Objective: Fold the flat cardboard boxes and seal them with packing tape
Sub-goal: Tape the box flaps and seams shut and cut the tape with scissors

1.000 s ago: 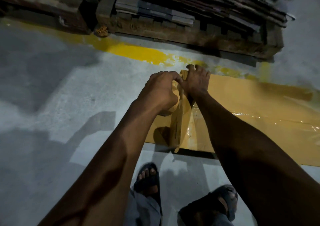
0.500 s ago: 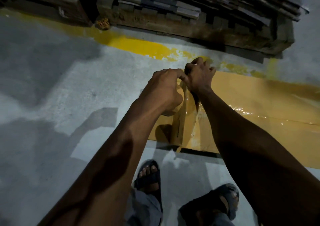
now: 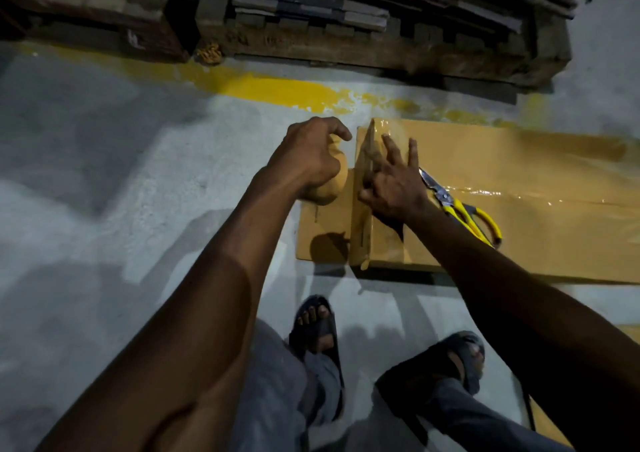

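Note:
A long tan cardboard box lies on the concrete floor, a shiny strip of clear tape running along its top. My left hand grips a tan roll of packing tape just left of the box's end. My right hand lies flat with fingers spread, pressing the tape down over the box's left end edge. Yellow-handled scissors rest on the box top just right of that hand.
A dark wooden pallet stacked with flat cardboard stands beyond the box, behind a worn yellow floor line. My two feet in dark sandals stand on the grey floor near the box's front edge.
My right hand has opened out flat onto the box end. My left hand has drawn the tape roll away to the left. The scissors now show on the box top.

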A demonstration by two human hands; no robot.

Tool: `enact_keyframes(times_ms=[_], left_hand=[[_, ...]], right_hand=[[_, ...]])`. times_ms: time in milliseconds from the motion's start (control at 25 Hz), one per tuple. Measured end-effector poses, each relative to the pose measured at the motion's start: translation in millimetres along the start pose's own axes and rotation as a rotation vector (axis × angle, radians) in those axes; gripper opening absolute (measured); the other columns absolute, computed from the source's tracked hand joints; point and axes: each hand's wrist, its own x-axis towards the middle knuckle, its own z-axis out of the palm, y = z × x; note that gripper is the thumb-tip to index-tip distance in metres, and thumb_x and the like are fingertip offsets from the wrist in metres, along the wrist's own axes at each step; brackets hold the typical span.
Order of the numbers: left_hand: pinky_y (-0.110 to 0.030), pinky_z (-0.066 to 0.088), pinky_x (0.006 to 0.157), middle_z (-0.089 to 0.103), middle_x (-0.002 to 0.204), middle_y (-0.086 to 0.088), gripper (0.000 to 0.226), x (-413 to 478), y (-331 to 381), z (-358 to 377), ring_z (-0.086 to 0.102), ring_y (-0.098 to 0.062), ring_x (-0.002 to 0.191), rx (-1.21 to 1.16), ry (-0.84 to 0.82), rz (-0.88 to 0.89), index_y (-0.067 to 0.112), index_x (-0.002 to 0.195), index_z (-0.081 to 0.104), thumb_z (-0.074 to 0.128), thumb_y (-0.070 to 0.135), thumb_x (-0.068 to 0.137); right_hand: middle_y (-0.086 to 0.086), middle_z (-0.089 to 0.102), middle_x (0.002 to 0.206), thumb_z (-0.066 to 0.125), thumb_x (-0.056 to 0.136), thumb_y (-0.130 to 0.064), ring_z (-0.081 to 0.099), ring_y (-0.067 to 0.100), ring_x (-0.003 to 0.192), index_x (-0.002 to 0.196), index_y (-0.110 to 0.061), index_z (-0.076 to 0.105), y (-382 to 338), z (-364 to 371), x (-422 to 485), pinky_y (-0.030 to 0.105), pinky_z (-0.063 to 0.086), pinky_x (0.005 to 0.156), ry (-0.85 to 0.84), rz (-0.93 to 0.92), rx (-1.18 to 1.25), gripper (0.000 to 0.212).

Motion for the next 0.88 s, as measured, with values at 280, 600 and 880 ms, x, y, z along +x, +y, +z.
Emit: enact_keyframes(times_ms=[280,600,880], left_hand=[[-0.024,0.042,0.076,0.047,0.139,-0.008,0.059,-12,9,6,0.053,-0.026,0.119,-0.079,0.002,-0.009,0.032,0.120,0.062,0.052,-0.006,0.076],[-0.023,0.039,0.081,0.049,0.138,-0.006,0.052,-15,29,14,0.045,-0.023,0.126,-0.072,-0.008,0.089,0.026,0.125,0.060,0.051,-0.002,0.082],[-0.023,0.039,0.080,0.048,0.138,-0.005,0.056,-11,24,13,0.044,-0.024,0.126,-0.072,-0.011,0.080,0.026,0.126,0.059,0.053,-0.006,0.080]], right_hand=[[0.003,0.036,0.155,0.032,0.085,-0.075,0.005,0.038,0.149,0.135,-0.028,0.055,-33,19,-91,0.068,-0.003,0.113,-0.176,-0.256,-0.044,0.073],[0.007,0.049,0.145,0.070,0.083,-0.037,0.016,0.040,0.148,0.122,-0.020,0.064,-47,14,-104,0.068,0.016,0.113,-0.111,-0.201,0.114,0.043],[0.013,0.060,0.130,0.074,0.078,-0.030,0.037,0.037,0.139,0.107,-0.014,0.067,-56,32,-97,0.062,0.031,0.109,0.046,-0.031,0.178,0.034]])
